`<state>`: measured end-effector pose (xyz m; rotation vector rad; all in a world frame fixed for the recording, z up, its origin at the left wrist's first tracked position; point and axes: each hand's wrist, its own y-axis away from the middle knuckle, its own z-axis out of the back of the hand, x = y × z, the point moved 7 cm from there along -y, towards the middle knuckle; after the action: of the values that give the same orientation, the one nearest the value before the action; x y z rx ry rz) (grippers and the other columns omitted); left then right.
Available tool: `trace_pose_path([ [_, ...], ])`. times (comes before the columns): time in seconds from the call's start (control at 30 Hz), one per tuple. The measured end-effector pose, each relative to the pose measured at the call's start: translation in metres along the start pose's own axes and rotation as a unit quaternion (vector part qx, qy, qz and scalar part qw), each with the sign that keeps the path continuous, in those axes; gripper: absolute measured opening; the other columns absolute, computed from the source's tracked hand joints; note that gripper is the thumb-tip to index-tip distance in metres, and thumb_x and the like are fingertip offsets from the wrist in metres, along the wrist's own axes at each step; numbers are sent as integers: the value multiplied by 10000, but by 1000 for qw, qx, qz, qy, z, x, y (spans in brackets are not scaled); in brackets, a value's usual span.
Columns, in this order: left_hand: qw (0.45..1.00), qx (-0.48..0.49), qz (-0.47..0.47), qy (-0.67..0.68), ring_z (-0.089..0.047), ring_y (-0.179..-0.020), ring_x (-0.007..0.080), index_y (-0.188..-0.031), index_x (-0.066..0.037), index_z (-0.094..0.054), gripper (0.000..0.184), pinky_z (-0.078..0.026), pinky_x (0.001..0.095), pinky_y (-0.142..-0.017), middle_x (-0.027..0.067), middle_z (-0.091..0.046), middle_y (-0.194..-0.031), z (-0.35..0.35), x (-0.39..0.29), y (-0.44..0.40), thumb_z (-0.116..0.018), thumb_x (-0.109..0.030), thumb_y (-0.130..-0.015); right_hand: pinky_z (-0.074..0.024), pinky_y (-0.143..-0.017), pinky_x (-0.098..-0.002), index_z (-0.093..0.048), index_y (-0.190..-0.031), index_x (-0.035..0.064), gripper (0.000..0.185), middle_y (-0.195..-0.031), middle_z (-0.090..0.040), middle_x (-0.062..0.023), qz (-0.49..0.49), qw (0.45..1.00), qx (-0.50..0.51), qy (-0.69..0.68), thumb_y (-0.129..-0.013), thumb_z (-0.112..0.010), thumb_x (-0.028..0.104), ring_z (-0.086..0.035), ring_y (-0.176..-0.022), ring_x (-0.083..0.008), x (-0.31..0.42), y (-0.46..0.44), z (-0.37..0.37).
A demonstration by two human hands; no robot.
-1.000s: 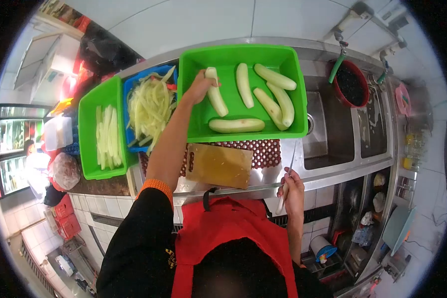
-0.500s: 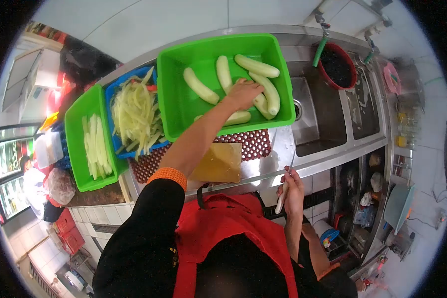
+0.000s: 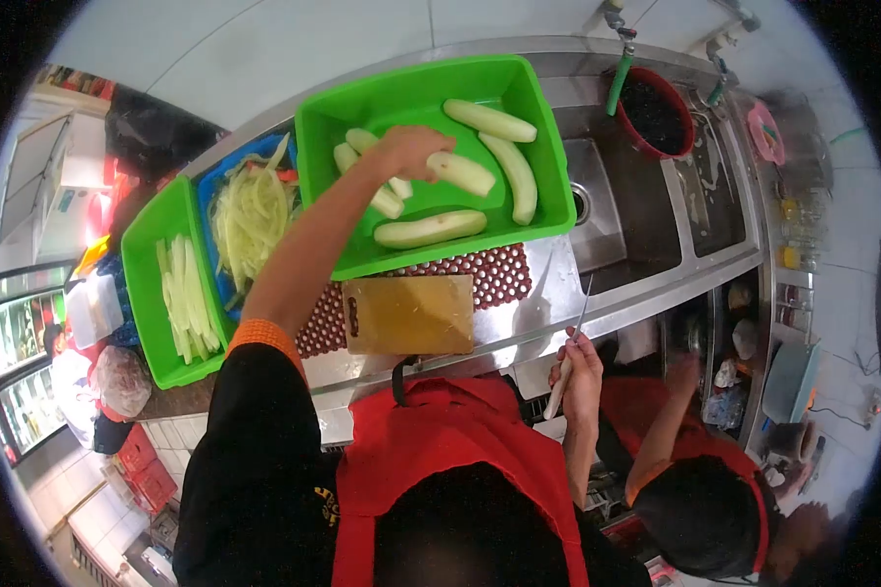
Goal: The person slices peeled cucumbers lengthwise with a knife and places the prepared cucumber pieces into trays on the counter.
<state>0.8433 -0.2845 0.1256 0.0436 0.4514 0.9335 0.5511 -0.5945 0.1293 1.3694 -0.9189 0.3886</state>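
Left hand (image 3: 416, 154): pinching one end of a peeled gourd (image 3: 463, 174), so yeah, nearest
Gourd: in/over green tub (image 3: 548, 221), long axis running right of that hand, angled bodyward
Right hand (image 3: 582, 372): wrapped round knife (image 3: 558, 388)

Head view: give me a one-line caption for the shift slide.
Left hand grips a pale vegetable at the larger green tub; right hand holds a knife.
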Motion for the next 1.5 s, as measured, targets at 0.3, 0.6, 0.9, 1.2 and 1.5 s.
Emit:
trace_pose_path([
  [0.3,954,4,51,294,-638,-915,233,-1116,-106,-580,418,-498,362,-719,67,-650,-994,15,-4,64,-737,-289,-775,-386,-443,-238,-516,-1188,25,275,-740,-519,-12,-2,1000,22,17,-938,-509,138,-473,-490,-99,8,-5,-15],
  [0.6,590,-101,-32,800,-624,-1041,307,-1446,-106,-191,761,-561,437,-807,128,-543,-1241,36,-76,136,-667,-232,-865,-497,-494,-302,-364,-1363,57,493,-832,-557,-97,35,990,133,-35,-899,-530,48,-566,-589,-187,39,17,-51],
  [0.9,486,-265,-65,830,-541,-1168,362,-1378,-85,-318,614,-529,466,-900,145,-515,-1290,14,-114,196,-637,-285,-893,-399,-397,-209,-266,-1410,69,692,-838,-603,-76,135,955,265,16,-856,-680,105,-507,-509,-86,69,64,-157],
  [1.2,169,-265,24,949,-456,-1263,287,-1369,-30,-341,521,-453,388,-1024,168,-442,-1361,-80,-163,225,-492,-330,-970,-511,-559,-219,-336,-1330,15,695,-1066,-588,-108,355,914,196,31,-758,-728,-32,-607,-796,-125,83,86,-207],
  [1.5,374,-93,225,895,-599,-1004,246,-1149,-32,-493,436,-494,357,-894,122,-593,-1049,-152,-142,285,-593,-388,-918,-491,-885,-292,-332,-1327,26,718,-1166,-625,-152,381,826,351,222,-731,-718,-80,-594,-1042,-172,33,60,-253],
])
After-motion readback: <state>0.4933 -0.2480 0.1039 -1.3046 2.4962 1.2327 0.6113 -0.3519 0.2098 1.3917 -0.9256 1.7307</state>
